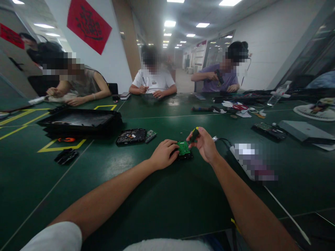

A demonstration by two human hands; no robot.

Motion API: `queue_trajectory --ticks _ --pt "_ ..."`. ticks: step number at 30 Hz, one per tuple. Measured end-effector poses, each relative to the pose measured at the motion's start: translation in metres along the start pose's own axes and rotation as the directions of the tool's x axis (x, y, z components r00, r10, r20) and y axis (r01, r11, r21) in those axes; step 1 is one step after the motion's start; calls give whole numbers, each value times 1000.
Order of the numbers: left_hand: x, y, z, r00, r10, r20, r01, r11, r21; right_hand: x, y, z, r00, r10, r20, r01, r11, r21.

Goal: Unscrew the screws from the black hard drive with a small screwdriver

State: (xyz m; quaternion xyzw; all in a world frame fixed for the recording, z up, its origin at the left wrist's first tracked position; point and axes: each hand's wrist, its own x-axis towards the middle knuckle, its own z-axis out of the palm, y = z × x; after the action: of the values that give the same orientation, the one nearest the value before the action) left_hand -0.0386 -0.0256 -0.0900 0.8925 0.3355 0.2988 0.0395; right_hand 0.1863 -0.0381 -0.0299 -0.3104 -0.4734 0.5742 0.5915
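A small hard drive with a green circuit board [184,148] lies on the green table between my hands. My left hand [165,154] grips its left side, with the fingers over the board's edge and the thumb at the near side. In my right hand [205,145] is a screwdriver [193,135] with a dark and yellow handle, tilted down toward the board's right side. My fingers hide its tip. Left of my hands lie an opened hard drive [131,136] and a loose circuit board [150,136].
Stacked black trays [81,120] stand at left, near an orange-handled tool [66,139] and black parts [66,156]. A corded device [246,162], another drive [269,131], a grey box [307,131] and a bottle [279,93] are at right. Several people sit across the table.
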Motion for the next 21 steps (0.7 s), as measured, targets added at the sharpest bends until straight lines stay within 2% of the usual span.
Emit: queue_trajectory --ticks 6,21 --pt "0 0 -1 1000 -12 -2 12 1000 -6 2 -1 -2 1000 30 -9 -30 999 -10" --pt "0 1 -1 1000 1 -5 -1 1000 -26 0 -7 0 1000 11 -23 -12 996 -83"
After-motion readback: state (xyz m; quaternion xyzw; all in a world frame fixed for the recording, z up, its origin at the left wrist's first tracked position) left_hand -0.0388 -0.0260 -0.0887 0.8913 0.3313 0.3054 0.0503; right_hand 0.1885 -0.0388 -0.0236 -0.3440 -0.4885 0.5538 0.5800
